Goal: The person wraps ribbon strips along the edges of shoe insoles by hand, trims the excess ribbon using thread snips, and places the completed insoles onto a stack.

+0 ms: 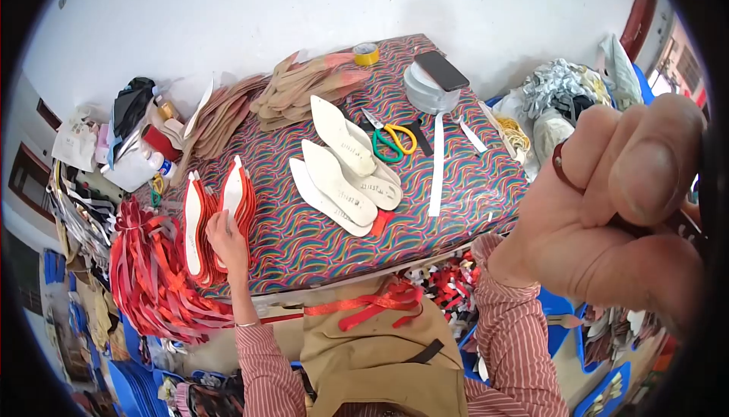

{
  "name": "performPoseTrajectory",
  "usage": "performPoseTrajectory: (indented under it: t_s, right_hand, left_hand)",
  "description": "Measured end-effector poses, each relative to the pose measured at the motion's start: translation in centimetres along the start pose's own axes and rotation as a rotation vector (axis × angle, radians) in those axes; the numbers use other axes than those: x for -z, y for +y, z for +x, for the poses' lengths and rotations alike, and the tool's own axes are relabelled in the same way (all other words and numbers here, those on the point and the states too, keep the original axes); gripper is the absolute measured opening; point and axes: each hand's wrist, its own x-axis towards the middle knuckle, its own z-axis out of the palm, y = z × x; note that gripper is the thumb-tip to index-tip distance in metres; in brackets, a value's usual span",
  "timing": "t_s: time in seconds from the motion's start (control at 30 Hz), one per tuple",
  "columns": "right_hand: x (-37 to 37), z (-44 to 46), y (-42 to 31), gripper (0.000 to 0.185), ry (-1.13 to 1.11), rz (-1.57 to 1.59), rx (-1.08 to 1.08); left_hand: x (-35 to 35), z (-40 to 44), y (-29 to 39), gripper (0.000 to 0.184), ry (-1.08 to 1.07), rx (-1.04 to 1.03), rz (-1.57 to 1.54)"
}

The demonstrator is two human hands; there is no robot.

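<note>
My left hand [226, 241] rests on the right one of two stacks of red-edged white insoles [237, 193], its fingers pressed together at the stack's inner side; what they hold, if anything, is hidden. The other stack [194, 227] lies just to the left. My right hand [615, 204] is raised close to the camera at the right, fingers curled into the palm, and what is inside them cannot be made out. Several cream insoles [345, 197] lie mid-table. Red ribbons [380, 303] lie across the brown apron on my lap.
On the patterned table [304, 258] are brown insole bundles [304, 91], yellow tape [366, 54], scissors [395, 142], a white tape roll [430, 94] with a phone [442, 71], and a white strip [438, 166]. Red ribbons [156, 273] hang at the left edge. Blue bins [137, 387] stand below.
</note>
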Motion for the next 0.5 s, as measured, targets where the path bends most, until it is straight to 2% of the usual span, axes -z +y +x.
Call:
performPoseTrajectory:
  t_s: [0.17, 0.23, 0.27, 0.3, 0.33, 0.37, 0.4, 0.43, 0.5]
  right_hand:
    - [-0.8, 0.8, 2.4, 0.025, 0.055, 0.057, -0.072]
    - [0.6, 0.5, 1.6, 0.025, 0.084, 0.028, -0.083]
    - [-0.2, 0.2, 1.4, 0.025, 0.077, 0.013, -0.074]
    - [0.3, 0.2, 1.2, 0.024, 0.058, -0.003, -0.071]
    - [0.3, 0.3, 1.2, 0.024, 0.051, -0.023, -0.072]
    - [0.2, -0.2, 0.7, 0.024, 0.038, -0.048, -0.081]
    - [0.1, -0.5, 0.3, 0.024, 0.014, -0.080, -0.094]
    - [0.7, -0.7, -0.4, 0.024, -0.015, -0.124, -0.105]
    - [0.3, -0.8, 0.2, 0.024, -0.069, -0.211, -0.122]
  left_hand:
    - [1.8, -2.1, -0.7, 0.029, -0.008, 0.054, 0.054]
    - [1.3, -0.9, 0.2, 0.029, -0.002, 0.030, 0.008]
    - [2.1, -0.1, 0.4, 0.031, 0.017, -0.091, -0.056]
    - [4.9, 1.9, 4.4, 0.031, -0.011, -0.004, -0.208]
    - [6.6, 3.3, 5.9, 0.030, 0.077, 0.073, -0.345]
    - [9.2, 5.4, 7.4, 0.027, 0.208, -0.034, -0.251]
    - [14.3, 7.8, 13.7, 0.026, 0.258, 0.048, -0.522]
    - [15.2, 9.8, 21.6, 0.026, 0.246, 0.073, -0.569]
    - [26.6, 8.9, 15.4, 0.030, 0.729, -0.424, -0.445]
